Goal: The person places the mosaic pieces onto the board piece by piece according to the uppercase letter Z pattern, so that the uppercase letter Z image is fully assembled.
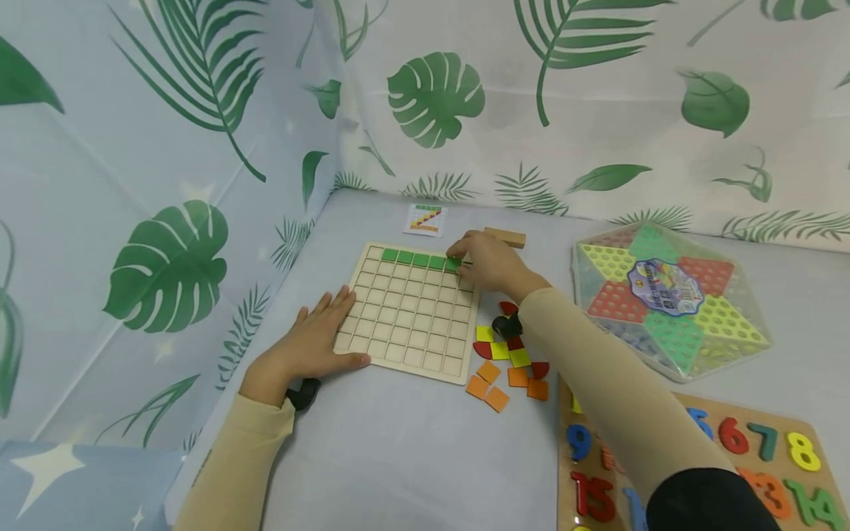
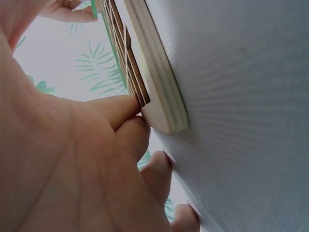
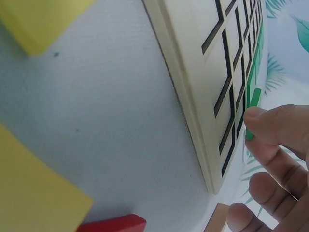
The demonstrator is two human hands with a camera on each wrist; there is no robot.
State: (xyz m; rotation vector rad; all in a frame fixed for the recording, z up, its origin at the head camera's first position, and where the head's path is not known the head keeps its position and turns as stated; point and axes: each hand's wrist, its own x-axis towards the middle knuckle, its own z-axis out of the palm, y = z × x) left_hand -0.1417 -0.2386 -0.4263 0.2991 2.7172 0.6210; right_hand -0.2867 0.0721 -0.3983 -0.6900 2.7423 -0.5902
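A wooden grid board (image 1: 406, 317) lies flat on the table, with several green square tiles (image 1: 405, 257) in a line along its far row. My right hand (image 1: 490, 262) pinches one more green tile (image 3: 254, 99) between thumb and index finger, at the right end of that row. In the right wrist view this tile stands tilted up from the board. My left hand (image 1: 317, 341) rests at the board's left edge, fingers spread and thumb by the near corner. In the left wrist view, its fingertips touch the edge.
Loose yellow, red and orange pieces (image 1: 496, 399) lie right of the board. Behind it are a small pattern card (image 1: 426, 220) and a wooden block (image 1: 506, 237). A packaged hexagonal game board (image 1: 671, 295) and a number puzzle (image 1: 783, 420) occupy the right side.
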